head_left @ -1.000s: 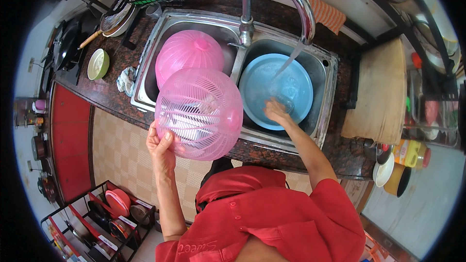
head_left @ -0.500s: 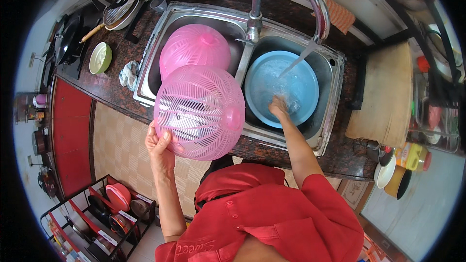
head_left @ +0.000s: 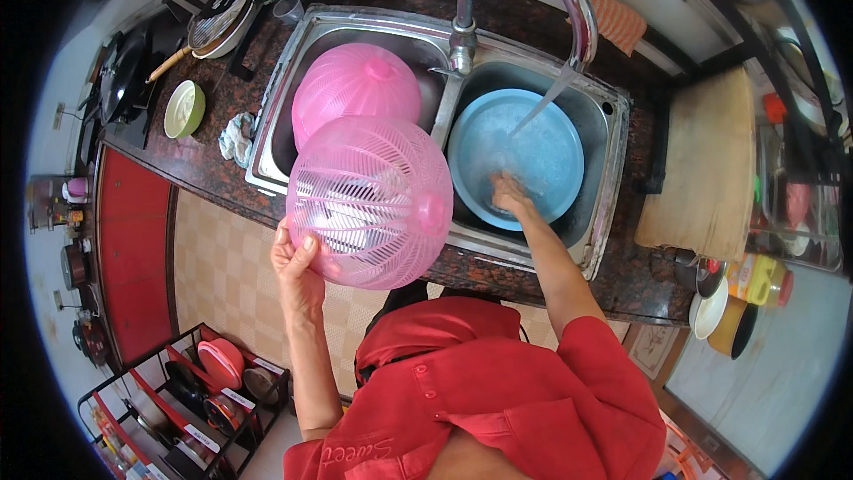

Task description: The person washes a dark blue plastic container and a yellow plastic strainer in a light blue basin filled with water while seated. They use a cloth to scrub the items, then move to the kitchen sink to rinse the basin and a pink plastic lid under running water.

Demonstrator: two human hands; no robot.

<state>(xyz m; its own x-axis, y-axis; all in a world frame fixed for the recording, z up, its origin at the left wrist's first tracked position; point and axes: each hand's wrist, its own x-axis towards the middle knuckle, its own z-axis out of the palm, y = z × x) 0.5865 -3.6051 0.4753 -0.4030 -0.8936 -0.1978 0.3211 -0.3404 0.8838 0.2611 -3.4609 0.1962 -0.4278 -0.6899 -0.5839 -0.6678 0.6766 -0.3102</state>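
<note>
A pink mesh food cover (head_left: pixel 382 204) is tilted over the front edge of the left sink, its knob turned right. My left hand (head_left: pixel 298 253) grips its rim from the near left, thumb on top. Another pink food cover (head_left: pixel 351 84) sits dome-up in the left sink basin, partly hidden behind the first. In the right sink basin a blue plastic basin (head_left: pixel 560 138) holds water. My right hand (head_left: pixel 508 194) dips into that water near its front wall; the fingers are under the surface and blurred. Water streams into the basin from the curved chrome faucet (head_left: pixel 466 44).
A green bowl (head_left: pixel 184 109) and a crumpled cloth (head_left: pixel 237 138) lie on the dark counter left of the steel double sink (head_left: pixel 613 151). A wooden cutting board (head_left: pixel 697 178) leans at the right. A black rack with lids (head_left: pixel 222 364) stands low at the left.
The held food cover and my left hand have shifted slightly to the right. My right hand has moved a little within the water of the blue basin.
</note>
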